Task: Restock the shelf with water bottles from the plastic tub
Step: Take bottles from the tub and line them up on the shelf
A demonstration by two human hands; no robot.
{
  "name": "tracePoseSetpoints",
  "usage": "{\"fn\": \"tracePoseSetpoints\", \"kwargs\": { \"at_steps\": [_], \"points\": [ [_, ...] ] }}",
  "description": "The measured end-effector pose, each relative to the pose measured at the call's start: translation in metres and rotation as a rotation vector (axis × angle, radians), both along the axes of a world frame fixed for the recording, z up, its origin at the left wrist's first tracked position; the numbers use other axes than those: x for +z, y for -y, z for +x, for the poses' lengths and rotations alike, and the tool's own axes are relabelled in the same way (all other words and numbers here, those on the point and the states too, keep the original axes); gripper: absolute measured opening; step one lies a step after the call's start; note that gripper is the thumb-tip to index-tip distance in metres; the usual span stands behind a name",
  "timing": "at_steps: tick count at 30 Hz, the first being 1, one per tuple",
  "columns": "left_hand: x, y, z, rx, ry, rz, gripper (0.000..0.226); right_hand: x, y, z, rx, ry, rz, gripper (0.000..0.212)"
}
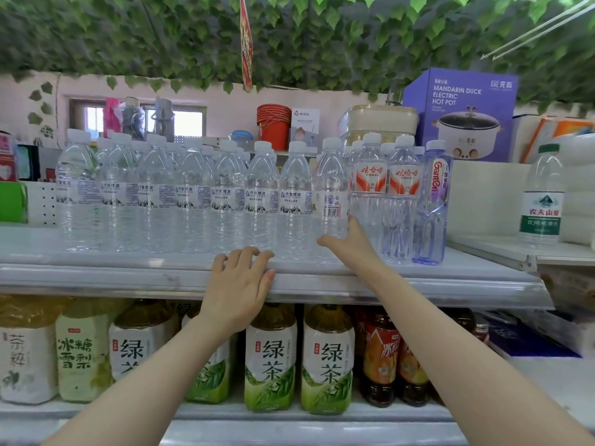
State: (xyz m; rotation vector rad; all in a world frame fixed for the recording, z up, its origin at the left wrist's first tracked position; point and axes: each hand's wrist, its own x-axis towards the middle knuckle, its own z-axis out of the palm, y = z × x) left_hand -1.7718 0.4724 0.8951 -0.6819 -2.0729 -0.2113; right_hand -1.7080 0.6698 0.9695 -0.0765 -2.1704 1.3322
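Observation:
A row of clear water bottles point(225, 201) with white caps and white labels fills the upper shelf point(128, 275). My right hand point(349, 244) is wrapped around the lower part of the rightmost bottle of that row point(330, 188), thumb in front and fingers on its right side. The bottle stands upright on the shelf. My left hand point(240, 284) rests palm down on the shelf's front edge, fingers curled over the lip and holding nothing. The plastic tub is out of view.
Red-labelled water bottles point(370, 194) and a bluish bottle point(433, 204) stand just right of my right hand. A green-labelled bottle point(542, 201) stands on the neighbouring shelf. Green tea bottles point(326, 358) fill the shelf below. A purple hot pot box point(460, 114) sits behind.

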Motion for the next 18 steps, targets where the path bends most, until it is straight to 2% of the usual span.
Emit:
{"fn": "tracePoseSetpoints", "kwargs": {
  "at_steps": [5,9,15,18],
  "points": [
    [0.0003,0.0,0.0002,0.002,0.004,-0.004,0.044,0.0003,0.0009,0.0002,-0.072,-0.002,0.041,0.097],
    [-0.0001,-0.0001,0.0007,0.006,0.001,-0.004,0.043,0.0019,-0.0025,0.0017,-0.013,0.02,-0.015,0.086],
    [-0.0001,-0.0002,0.001,0.011,-0.001,-0.008,0.044,0.001,-0.0007,0.0024,-0.076,-0.009,0.01,0.096],
    [0.0004,-0.0001,0.0009,0.008,-0.004,-0.003,0.043,0.002,-0.0013,0.0037,-0.048,-0.008,0.0,0.089]
  ]
}}
